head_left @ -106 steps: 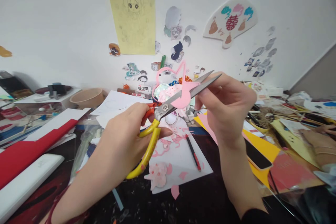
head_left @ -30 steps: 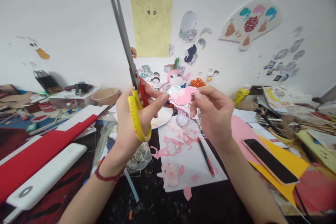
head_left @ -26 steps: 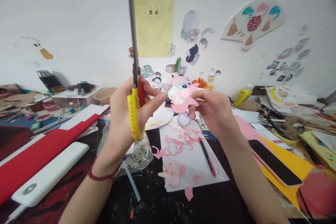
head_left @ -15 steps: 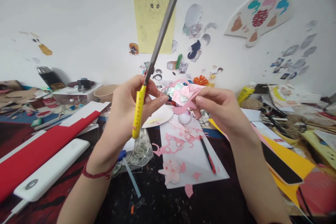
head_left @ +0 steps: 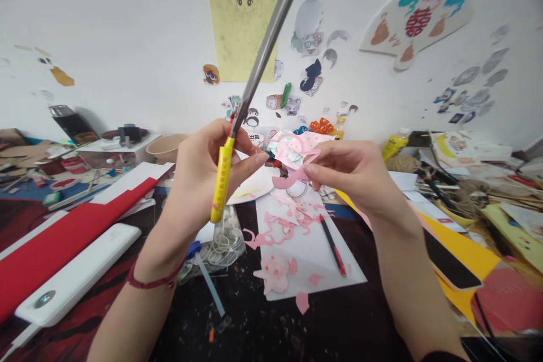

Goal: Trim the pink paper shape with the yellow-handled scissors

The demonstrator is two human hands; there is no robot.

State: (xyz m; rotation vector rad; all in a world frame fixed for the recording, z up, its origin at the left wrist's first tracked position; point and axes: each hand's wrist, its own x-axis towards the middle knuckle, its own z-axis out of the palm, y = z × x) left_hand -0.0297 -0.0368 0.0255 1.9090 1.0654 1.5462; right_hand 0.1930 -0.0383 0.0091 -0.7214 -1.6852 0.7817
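Observation:
My left hand [head_left: 206,172] is closed around a long grey metal-bladed tool with a yellow handle [head_left: 220,184]; its blade points up and to the right. The thumb and finger of that hand meet at the left edge of a pink patterned paper cutout [head_left: 291,153] with pale green parts. My right hand [head_left: 352,172] pinches the cutout's right side, where thin pink strips stick out. Below, pink paper scraps [head_left: 278,232] and a pink flower-shaped piece [head_left: 274,273] lie on a white sheet [head_left: 314,257], beside a red and black pen [head_left: 333,246].
At left lie a white power strip-like device [head_left: 80,274] and red paper [head_left: 85,232]. A clear bag of cord [head_left: 223,246] and a blue-capped stick [head_left: 207,280] are near my left wrist. At right are a black phone [head_left: 452,260] and yellow paper [head_left: 487,257].
The view has shifted slightly. My right hand and the pink cutout have moved a little to the left, and the cutout has turned slightly. Both hands keep their hold.

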